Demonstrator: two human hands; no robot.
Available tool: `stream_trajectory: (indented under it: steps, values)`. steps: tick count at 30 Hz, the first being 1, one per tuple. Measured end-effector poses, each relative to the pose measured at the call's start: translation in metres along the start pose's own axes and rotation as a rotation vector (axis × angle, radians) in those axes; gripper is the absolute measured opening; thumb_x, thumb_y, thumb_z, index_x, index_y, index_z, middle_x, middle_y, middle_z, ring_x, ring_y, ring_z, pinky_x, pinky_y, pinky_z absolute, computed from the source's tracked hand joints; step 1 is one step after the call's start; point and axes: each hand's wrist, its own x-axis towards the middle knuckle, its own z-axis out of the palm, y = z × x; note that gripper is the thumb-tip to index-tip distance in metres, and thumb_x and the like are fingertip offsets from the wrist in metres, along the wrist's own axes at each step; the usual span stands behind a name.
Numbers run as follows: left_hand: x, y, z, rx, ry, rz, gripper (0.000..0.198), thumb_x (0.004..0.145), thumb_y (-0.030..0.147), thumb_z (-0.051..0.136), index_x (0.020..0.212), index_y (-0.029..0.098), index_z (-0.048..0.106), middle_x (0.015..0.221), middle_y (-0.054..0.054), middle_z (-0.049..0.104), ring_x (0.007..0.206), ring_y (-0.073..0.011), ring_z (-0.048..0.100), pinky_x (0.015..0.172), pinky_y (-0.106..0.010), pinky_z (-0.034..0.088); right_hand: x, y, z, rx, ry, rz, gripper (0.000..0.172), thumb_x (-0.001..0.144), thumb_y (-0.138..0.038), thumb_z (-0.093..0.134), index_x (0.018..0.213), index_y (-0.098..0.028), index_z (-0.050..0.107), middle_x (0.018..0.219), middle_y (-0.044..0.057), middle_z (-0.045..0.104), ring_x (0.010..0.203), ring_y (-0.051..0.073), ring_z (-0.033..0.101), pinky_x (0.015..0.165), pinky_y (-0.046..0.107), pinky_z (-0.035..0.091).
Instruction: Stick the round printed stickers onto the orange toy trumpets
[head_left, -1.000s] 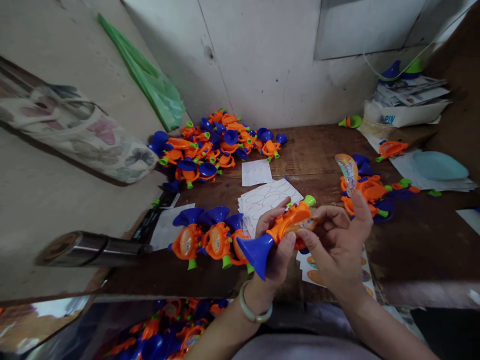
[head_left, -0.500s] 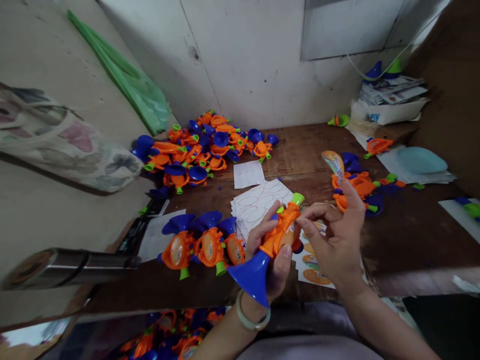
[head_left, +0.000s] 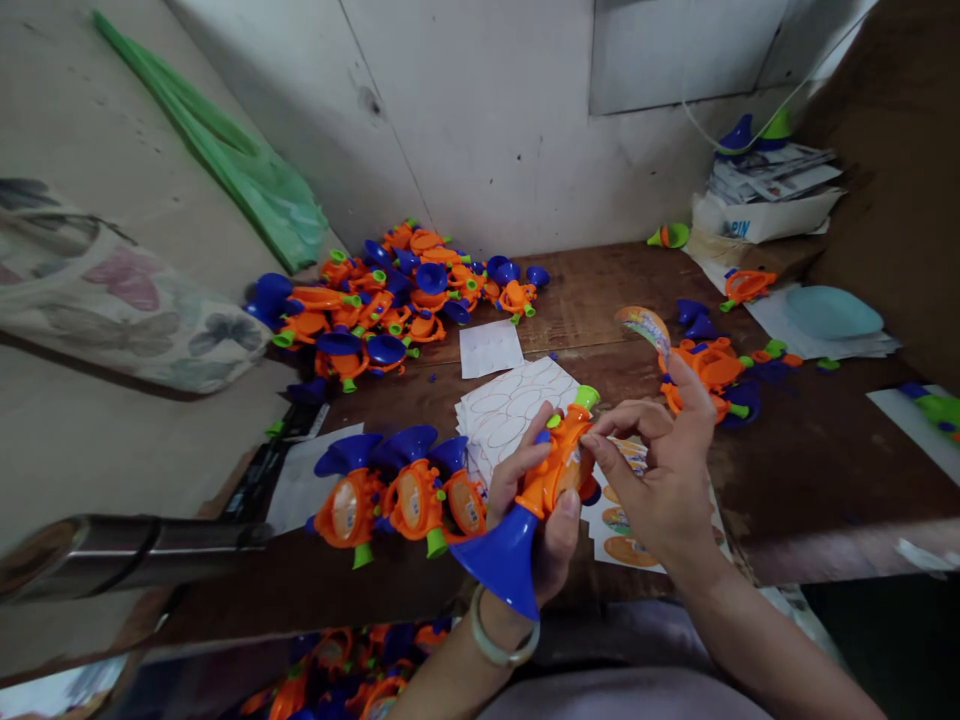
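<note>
My left hand (head_left: pixel 544 500) grips an orange toy trumpet (head_left: pixel 534 505) with a blue bell and a green mouthpiece, bell pointing down toward me. My right hand (head_left: pixel 660 470) presses thumb and forefinger onto the trumpet's side near the mouthpiece. A colourful oval sticker (head_left: pixel 645 325) stands up from the back fingers of that hand. Under both hands lies a sticker sheet (head_left: pixel 622 530) with printed ovals. Three finished trumpets (head_left: pixel 397 495) stand in a row just left of my left hand.
A large pile of orange-and-blue trumpets (head_left: pixel 390 300) lies at the back left of the wooden table (head_left: pixel 810 470). More trumpets (head_left: pixel 712 370) sit to the right. Emptied white sticker sheets (head_left: pixel 510 400) lie in the middle. A metal tube (head_left: pixel 135 550) juts in from the left. A teal plate (head_left: pixel 832 312) rests at far right.
The trumpet has tilted more upright, bell dropping toward me. My right hand has shifted from cupping its body to pinching near the mouthpiece end. The view has drifted rightward.
</note>
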Motion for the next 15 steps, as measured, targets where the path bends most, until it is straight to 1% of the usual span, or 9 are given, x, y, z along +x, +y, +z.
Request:
stream_trajectory:
  steps: [2, 4, 6, 8, 10, 11, 12, 13, 15]
  values:
    - [-0.001, -0.001, -0.001, 0.035, 0.017, -0.008, 0.032, 0.104, 0.027, 0.07, 0.136, 0.032, 0.065, 0.16, -0.008, 0.064, 0.151, -0.0341, 0.06, 0.117, -0.051, 0.059, 0.004, 0.006, -0.001, -0.053, 0.045, -0.033, 0.078, 0.095, -0.032, 0.08, 0.16, -0.035, 0.038, 0.125, 0.007, 0.07, 0.106, 0.026, 0.07, 0.091, 0.047, 0.061]
    - [-0.002, -0.002, -0.003, 0.024, 0.067, -0.035, 0.032, 0.103, 0.031, 0.072, 0.135, 0.031, 0.066, 0.155, -0.01, 0.068, 0.146, -0.0353, 0.064, 0.112, -0.05, 0.062, 0.01, 0.014, -0.003, -0.102, 0.136, -0.066, 0.09, 0.091, -0.036, 0.087, 0.163, -0.041, 0.034, 0.163, 0.013, 0.047, 0.133, 0.032, 0.062, 0.096, 0.049, 0.061]
    - [-0.002, -0.004, -0.004, -0.042, 0.101, -0.087, 0.036, 0.101, 0.036, 0.074, 0.136, 0.031, 0.065, 0.153, -0.011, 0.069, 0.144, -0.0358, 0.066, 0.111, -0.05, 0.063, 0.014, 0.022, -0.003, -0.044, 0.187, -0.058, 0.096, 0.09, -0.041, 0.088, 0.165, -0.048, 0.028, 0.175, 0.011, 0.03, 0.148, 0.034, 0.053, 0.103, 0.05, 0.059]
    - [-0.002, -0.007, -0.004, -0.139, 0.094, -0.167, 0.042, 0.099, 0.042, 0.076, 0.139, 0.034, 0.064, 0.159, -0.01, 0.065, 0.143, -0.0352, 0.067, 0.112, -0.05, 0.062, 0.014, 0.025, -0.002, 0.161, 0.024, 0.04, 0.089, 0.097, -0.044, 0.08, 0.165, -0.05, 0.025, 0.171, 0.01, 0.04, 0.146, 0.031, 0.058, 0.107, 0.05, 0.06]
    - [-0.002, -0.012, 0.0, -0.229, 0.081, -0.252, 0.045, 0.1, 0.047, 0.074, 0.142, 0.038, 0.063, 0.164, -0.007, 0.062, 0.142, -0.0333, 0.068, 0.115, -0.051, 0.06, 0.012, 0.023, 0.0, 0.374, -0.2, 0.178, 0.082, 0.1, -0.046, 0.075, 0.165, -0.048, 0.024, 0.156, 0.008, 0.057, 0.128, 0.025, 0.07, 0.098, 0.044, 0.065]
    - [-0.003, -0.015, 0.002, -0.265, 0.088, -0.294, 0.045, 0.101, 0.051, 0.071, 0.143, 0.039, 0.063, 0.165, -0.006, 0.061, 0.143, -0.0324, 0.067, 0.116, -0.05, 0.059, 0.011, 0.021, 0.001, 0.428, -0.247, 0.227, 0.081, 0.101, -0.046, 0.075, 0.165, -0.046, 0.026, 0.148, 0.007, 0.062, 0.118, 0.022, 0.073, 0.093, 0.041, 0.067]
    - [-0.005, -0.017, 0.004, -0.291, 0.102, -0.339, 0.045, 0.102, 0.053, 0.069, 0.144, 0.039, 0.063, 0.164, -0.006, 0.062, 0.143, -0.0316, 0.067, 0.117, -0.049, 0.059, 0.011, 0.018, 0.001, 0.434, -0.215, 0.242, 0.08, 0.1, -0.044, 0.076, 0.163, -0.044, 0.028, 0.14, 0.006, 0.065, 0.11, 0.02, 0.074, 0.088, 0.038, 0.068]
    - [-0.007, -0.019, 0.005, -0.304, 0.108, -0.393, 0.045, 0.103, 0.054, 0.067, 0.145, 0.038, 0.064, 0.163, -0.007, 0.062, 0.145, -0.0309, 0.066, 0.117, -0.048, 0.059, 0.013, 0.016, 0.001, 0.397, -0.119, 0.218, 0.08, 0.098, -0.04, 0.078, 0.162, -0.042, 0.031, 0.133, 0.005, 0.066, 0.106, 0.019, 0.074, 0.087, 0.036, 0.068]
    - [-0.012, -0.022, 0.005, -0.281, 0.082, -0.479, 0.045, 0.105, 0.049, 0.07, 0.147, 0.035, 0.066, 0.164, -0.009, 0.062, 0.15, -0.0294, 0.061, 0.12, -0.045, 0.057, 0.017, 0.013, -0.002, 0.267, 0.13, 0.061, 0.082, 0.094, -0.03, 0.082, 0.159, -0.042, 0.033, 0.126, 0.003, 0.064, 0.106, 0.02, 0.074, 0.092, 0.039, 0.067]
